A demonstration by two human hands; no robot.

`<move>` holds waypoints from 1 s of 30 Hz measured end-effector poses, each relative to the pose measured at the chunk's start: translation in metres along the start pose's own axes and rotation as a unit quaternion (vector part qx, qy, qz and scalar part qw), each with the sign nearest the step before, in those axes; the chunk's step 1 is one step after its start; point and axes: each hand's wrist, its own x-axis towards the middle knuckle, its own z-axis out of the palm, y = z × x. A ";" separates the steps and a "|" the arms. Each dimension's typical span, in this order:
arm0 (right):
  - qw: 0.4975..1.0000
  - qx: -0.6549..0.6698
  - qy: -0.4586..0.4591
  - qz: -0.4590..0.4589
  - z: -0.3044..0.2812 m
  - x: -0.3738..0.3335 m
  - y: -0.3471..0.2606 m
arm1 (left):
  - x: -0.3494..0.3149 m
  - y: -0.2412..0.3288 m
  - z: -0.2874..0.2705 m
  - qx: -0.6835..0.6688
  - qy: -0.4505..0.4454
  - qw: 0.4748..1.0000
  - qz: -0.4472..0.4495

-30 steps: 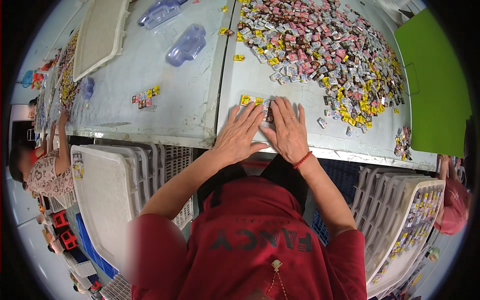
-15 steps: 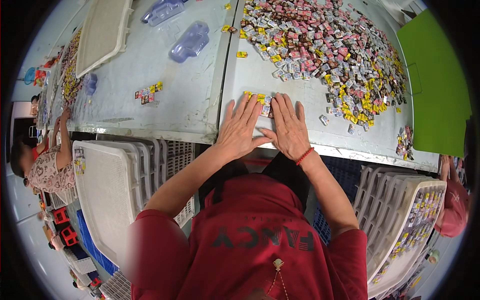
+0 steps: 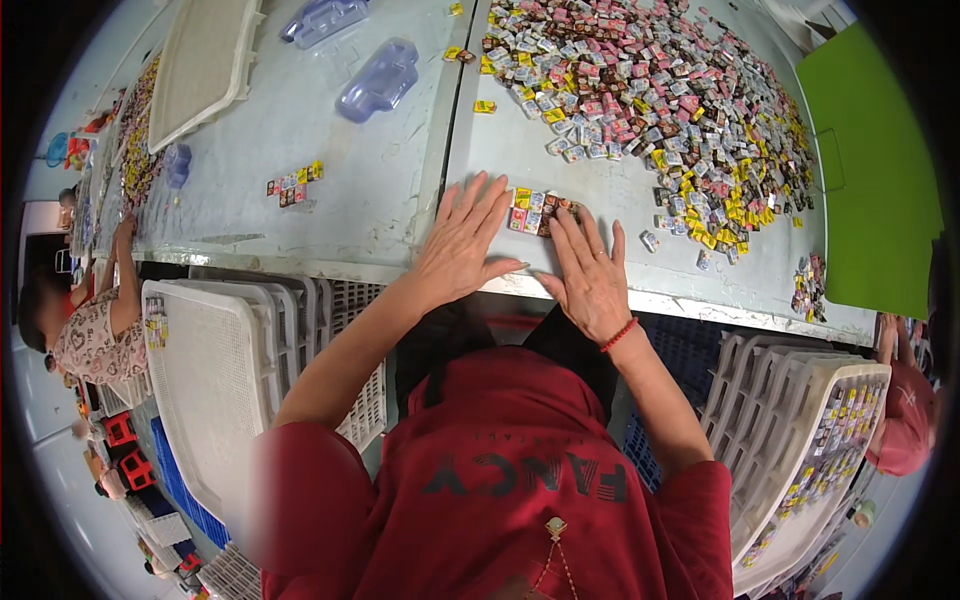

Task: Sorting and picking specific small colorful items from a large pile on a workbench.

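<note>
A small block of wrapped candies (image 3: 532, 213), in yellow, white, pink and brown, lies in neat rows near the table's front edge. My left hand (image 3: 462, 237) rests flat on the tabletop at the left of the block, fingers outstretched and holding nothing. From the right, my right hand (image 3: 590, 268) reaches over the block's brown end, its fingers extended and apart; the fingertips cover a few of the pieces. Beyond both hands spreads a big loose heap of the same small wrapped candies (image 3: 620, 90).
Another small candy group (image 3: 293, 185) lies on the left table, near a clear bluish plastic mould (image 3: 378, 80). White trays (image 3: 205, 390) stand stacked below on the left, more trays (image 3: 800, 440) on the right. A green board (image 3: 870, 170) is at the right. Co-workers (image 3: 100, 340) sit at the left.
My hands have moved apart, the left to the left and the right slightly right. More of the candy block shows between them.
</note>
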 end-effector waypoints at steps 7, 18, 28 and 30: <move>1.000 -0.018 -0.014 -0.005 0.003 0.003 -0.003 | 0.016 0.000 0.010 0.021 -0.017 0.998 0.053; 0.979 0.035 0.198 0.038 0.004 0.037 0.017 | 0.035 -0.005 0.017 0.005 0.003 0.998 0.063; 0.984 0.036 0.159 0.071 0.012 0.050 0.021 | 0.037 0.000 0.018 0.031 0.002 0.998 0.055; 0.987 0.045 0.139 0.068 0.009 0.052 0.022 | 0.036 0.001 0.013 0.038 -0.003 0.998 0.049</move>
